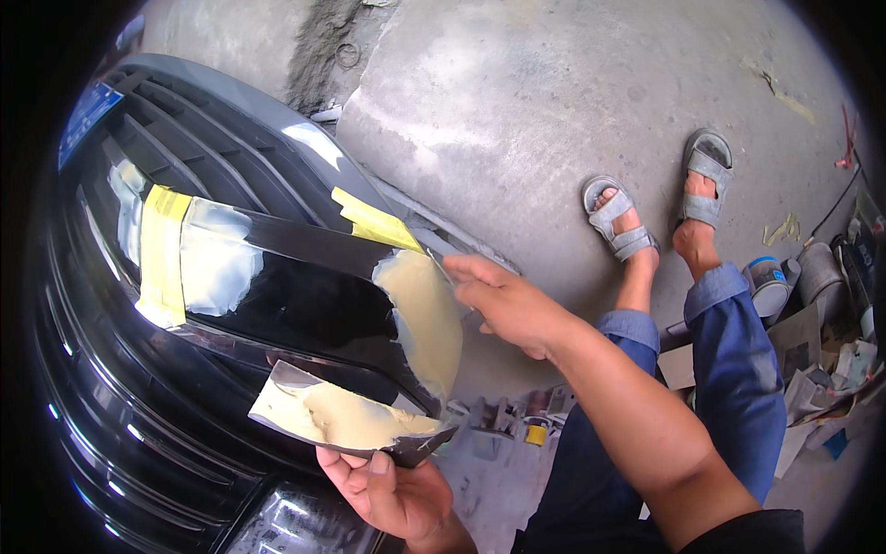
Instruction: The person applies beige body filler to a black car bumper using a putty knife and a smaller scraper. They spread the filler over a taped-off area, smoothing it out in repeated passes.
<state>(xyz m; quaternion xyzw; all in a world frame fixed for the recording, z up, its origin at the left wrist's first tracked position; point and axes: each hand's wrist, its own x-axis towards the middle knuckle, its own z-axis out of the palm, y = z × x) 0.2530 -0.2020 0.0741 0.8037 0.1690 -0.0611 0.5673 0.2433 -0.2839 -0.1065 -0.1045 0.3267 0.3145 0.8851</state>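
Note:
At the bottom, my left hand [392, 489] grips a small dark putty board [406, 451] from below, its thumb along the edge. Cream body filler [351, 413] is spread thickly over the board. My right hand [503, 305] is at the right end of the black car bumper [295, 295], its fingers bent against the edge; whatever they pinch there is hidden. A smooth patch of cream filler [426, 323] covers that end, right beside my fingers. Farther left, a pale filler patch [220, 258] borders a strip of yellow masking tape [164, 254]. More yellow tape [374, 220] sticks up above.
Black grille slats [185, 138] fill the left, with a headlight [300, 517] below. My sandalled feet [620, 222] stand on the concrete floor [517, 120]. Cans [768, 282] and crumpled paper [812, 392] lie at the right, and a small yellow item [535, 434] lies beyond the bumper's end.

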